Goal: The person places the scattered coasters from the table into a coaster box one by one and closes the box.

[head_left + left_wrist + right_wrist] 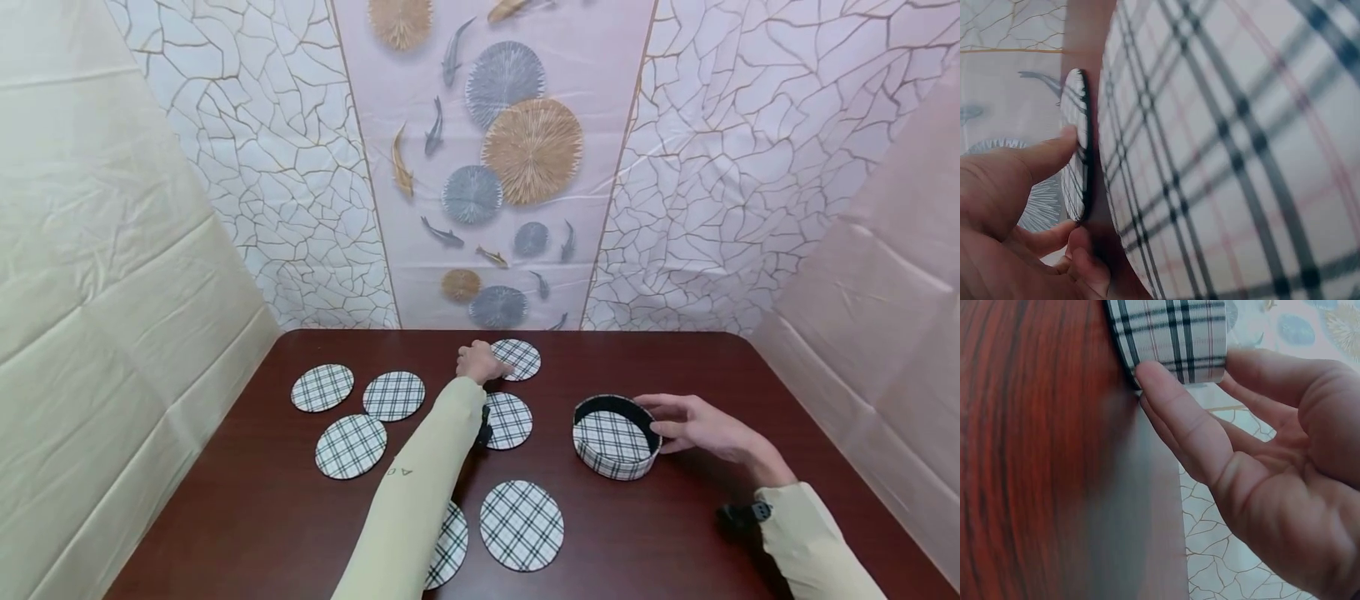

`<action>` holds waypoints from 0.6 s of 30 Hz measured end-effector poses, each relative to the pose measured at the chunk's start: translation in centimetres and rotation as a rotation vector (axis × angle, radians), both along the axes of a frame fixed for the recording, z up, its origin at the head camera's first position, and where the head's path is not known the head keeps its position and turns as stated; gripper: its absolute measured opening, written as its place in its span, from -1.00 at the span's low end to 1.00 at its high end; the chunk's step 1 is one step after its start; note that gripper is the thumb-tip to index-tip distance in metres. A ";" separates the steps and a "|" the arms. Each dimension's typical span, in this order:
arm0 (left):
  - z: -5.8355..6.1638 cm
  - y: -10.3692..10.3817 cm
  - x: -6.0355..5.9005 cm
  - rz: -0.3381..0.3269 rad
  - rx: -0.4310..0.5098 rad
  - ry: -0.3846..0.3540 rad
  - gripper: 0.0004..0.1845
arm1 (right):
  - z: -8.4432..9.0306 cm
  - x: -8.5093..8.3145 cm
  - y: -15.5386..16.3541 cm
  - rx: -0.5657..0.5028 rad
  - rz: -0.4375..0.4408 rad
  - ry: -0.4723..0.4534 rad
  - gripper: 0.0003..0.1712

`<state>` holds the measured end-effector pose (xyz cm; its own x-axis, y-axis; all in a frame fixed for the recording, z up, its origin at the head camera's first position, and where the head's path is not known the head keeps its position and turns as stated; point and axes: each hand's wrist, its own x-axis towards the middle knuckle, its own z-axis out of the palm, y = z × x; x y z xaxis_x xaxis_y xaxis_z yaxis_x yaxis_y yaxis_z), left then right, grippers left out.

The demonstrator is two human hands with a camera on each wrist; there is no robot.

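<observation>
Several round plaid coasters lie on a dark wood table [660,542]. My left hand [478,362] reaches to the far coaster [520,359] and pinches its left edge. In the left wrist view my thumb lies on that coaster's [1075,147] rim with fingers curled under it, and another coaster [1229,156] fills the foreground. My right hand [693,423] cups the right side of a round plaid box [611,467]; thumb and fingers touch its wall [1169,337]. A plaid coaster [611,435] lies inside the box.
Other coasters lie at the left [322,387], [393,396], [350,446], at the middle [512,419] and near the front [521,525], [450,546]. Draped walls close in the table on three sides.
</observation>
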<state>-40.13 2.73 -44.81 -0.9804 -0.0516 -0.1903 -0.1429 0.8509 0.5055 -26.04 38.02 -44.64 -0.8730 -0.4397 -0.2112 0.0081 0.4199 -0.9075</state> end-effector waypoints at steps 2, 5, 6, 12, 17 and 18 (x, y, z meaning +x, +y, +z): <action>0.2 -0.1 0.1 -0.009 0.021 -0.010 -0.22 | 0.1 0.0 -0.1 -0.002 -0.016 -0.004 -0.34; 0.4 -0.1 0.0 -0.040 0.017 -0.013 -0.37 | 0.1 0.0 -0.2 0.001 -0.008 0.016 -0.34; 0.4 -0.1 0.0 -0.049 0.005 -0.014 -0.41 | 0.1 0.0 -0.2 0.002 -0.009 0.016 -0.35; 0.3 0.0 -0.2 -0.061 0.013 -0.038 -0.50 | 0.2 0.1 -0.2 -0.017 -0.006 0.006 -0.33; 0.2 -0.2 -0.1 -0.029 0.106 -0.035 -0.42 | 0.2 0.0 -0.3 -0.012 -0.001 0.004 -0.32; 0.1 -0.3 -0.1 -0.019 0.131 -0.030 -0.37 | 0.2 0.0 -0.3 -0.011 0.000 0.003 -0.32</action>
